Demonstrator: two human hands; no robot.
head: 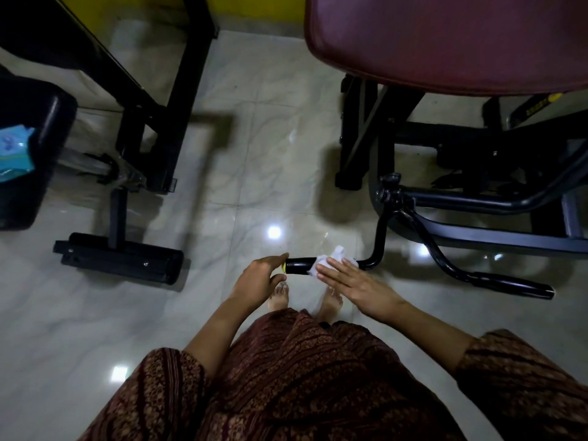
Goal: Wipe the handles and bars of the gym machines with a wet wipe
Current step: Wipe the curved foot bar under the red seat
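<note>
While crosswise, handle [299, 265] tip leftward.

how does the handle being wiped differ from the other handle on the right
The near handle lies level across the view; the far handle slants down to the right. The near handle has the wipe pressed on it by the right hand, with the left hand at its end; the far handle is bare and untouched. Both are black bars on bent arms.
</note>
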